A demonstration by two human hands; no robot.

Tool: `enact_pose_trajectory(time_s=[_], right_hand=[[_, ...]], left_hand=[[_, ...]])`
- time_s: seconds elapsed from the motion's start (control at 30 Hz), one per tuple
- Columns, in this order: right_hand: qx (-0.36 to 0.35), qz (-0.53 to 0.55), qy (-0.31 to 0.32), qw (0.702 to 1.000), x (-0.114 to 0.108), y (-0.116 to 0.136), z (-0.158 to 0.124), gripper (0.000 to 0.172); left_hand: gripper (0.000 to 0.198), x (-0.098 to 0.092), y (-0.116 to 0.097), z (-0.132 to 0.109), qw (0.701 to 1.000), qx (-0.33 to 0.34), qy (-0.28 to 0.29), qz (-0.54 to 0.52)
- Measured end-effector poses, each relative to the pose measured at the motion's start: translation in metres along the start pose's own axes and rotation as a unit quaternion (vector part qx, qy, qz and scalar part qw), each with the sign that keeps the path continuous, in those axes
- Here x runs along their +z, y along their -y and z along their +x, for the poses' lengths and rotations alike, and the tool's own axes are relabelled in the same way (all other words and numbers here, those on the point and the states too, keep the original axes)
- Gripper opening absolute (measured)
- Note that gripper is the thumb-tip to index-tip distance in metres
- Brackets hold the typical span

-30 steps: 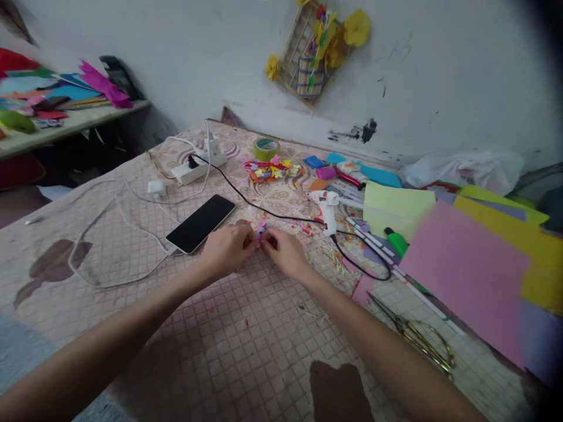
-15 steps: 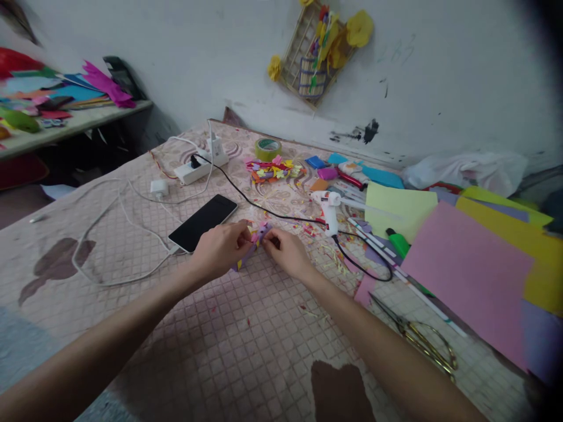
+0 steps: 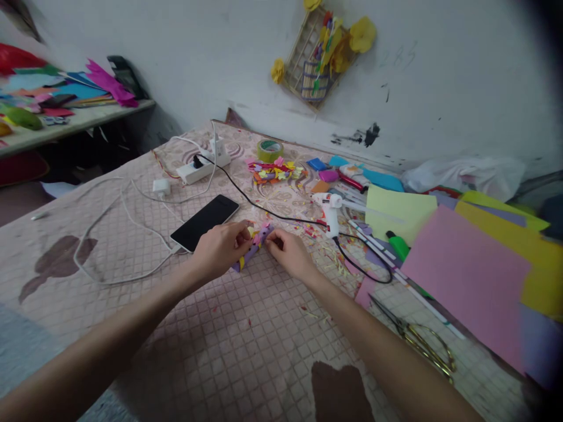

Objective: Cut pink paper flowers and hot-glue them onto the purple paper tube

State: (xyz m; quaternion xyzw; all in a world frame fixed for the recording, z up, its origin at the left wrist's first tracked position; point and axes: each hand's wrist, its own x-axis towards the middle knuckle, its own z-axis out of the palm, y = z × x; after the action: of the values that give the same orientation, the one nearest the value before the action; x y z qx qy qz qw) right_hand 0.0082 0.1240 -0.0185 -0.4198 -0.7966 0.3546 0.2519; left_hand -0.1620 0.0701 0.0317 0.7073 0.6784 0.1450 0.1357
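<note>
A small purple tube-like piece (image 3: 252, 251) with yellow bands and pink flower bits lies slantwise on the table between my hands. My left hand (image 3: 220, 249) is closed around its left side, thumb and fingertips at the decorations. On the other side, my right hand (image 3: 290, 253) has thumb and forefinger drawn together, right beside the tube's upper end. Whatever may sit between those right fingertips is too small to make out. Just behind my left hand lies a black-screened phone (image 3: 206, 221) with a white cable plugged in.
A white glue gun (image 3: 331, 214) stands to the right, its black cord running to a power strip (image 3: 203, 167). Cut flower pieces (image 3: 275, 171) lie near a tape roll (image 3: 270, 150). Gold-handled scissors (image 3: 417, 340) and coloured sheets (image 3: 468, 281) are at the right.
My hands stay around the purple tube. The right fingertips have shifted slightly off it, so more of the tube and its yellow band shows. The camera view has moved a little.
</note>
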Motion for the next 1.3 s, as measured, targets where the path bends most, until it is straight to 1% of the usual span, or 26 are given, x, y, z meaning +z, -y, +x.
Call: enact_pose_trajectory(time_s=[0.2, 0.3, 0.4, 0.57, 0.8, 1.13, 1.3], right_hand=[[-0.017, 0.007, -0.003, 1.0, 0.002, 0.002, 0.0, 0.012], [-0.011, 0.007, -0.001, 1.0, 0.002, 0.003, 0.0, 0.013], [0.001, 0.005, 0.002, 1.0, 0.003, 0.005, 0.001, 0.013], [0.001, 0.01, 0.001, 1.0, 0.005, 0.008, 0.003, 0.012], [0.007, 0.034, 0.008, 0.999, 0.007, 0.01, 0.006, 0.008], [0.027, 0.01, -0.006, 1.0, 0.008, 0.011, 0.013, 0.008], [0.029, 0.01, -0.006, 1.0, 0.007, 0.011, 0.014, 0.008]], left_hand=[[0.018, 0.004, -0.005, 0.002, 1.0, -0.003, 0.005, -0.006], [0.016, 0.005, -0.006, 0.004, 1.0, -0.007, 0.012, 0.004], [0.015, 0.005, -0.005, 0.004, 1.0, -0.008, 0.012, 0.011], [0.015, 0.005, -0.003, 0.004, 1.0, -0.003, 0.012, 0.011], [0.013, 0.007, 0.001, 0.005, 1.0, 0.01, 0.013, 0.0], [0.013, 0.005, 0.002, 0.007, 1.0, 0.005, 0.027, -0.011], [0.012, 0.004, 0.007, 0.01, 0.999, 0.023, 0.032, -0.002]])
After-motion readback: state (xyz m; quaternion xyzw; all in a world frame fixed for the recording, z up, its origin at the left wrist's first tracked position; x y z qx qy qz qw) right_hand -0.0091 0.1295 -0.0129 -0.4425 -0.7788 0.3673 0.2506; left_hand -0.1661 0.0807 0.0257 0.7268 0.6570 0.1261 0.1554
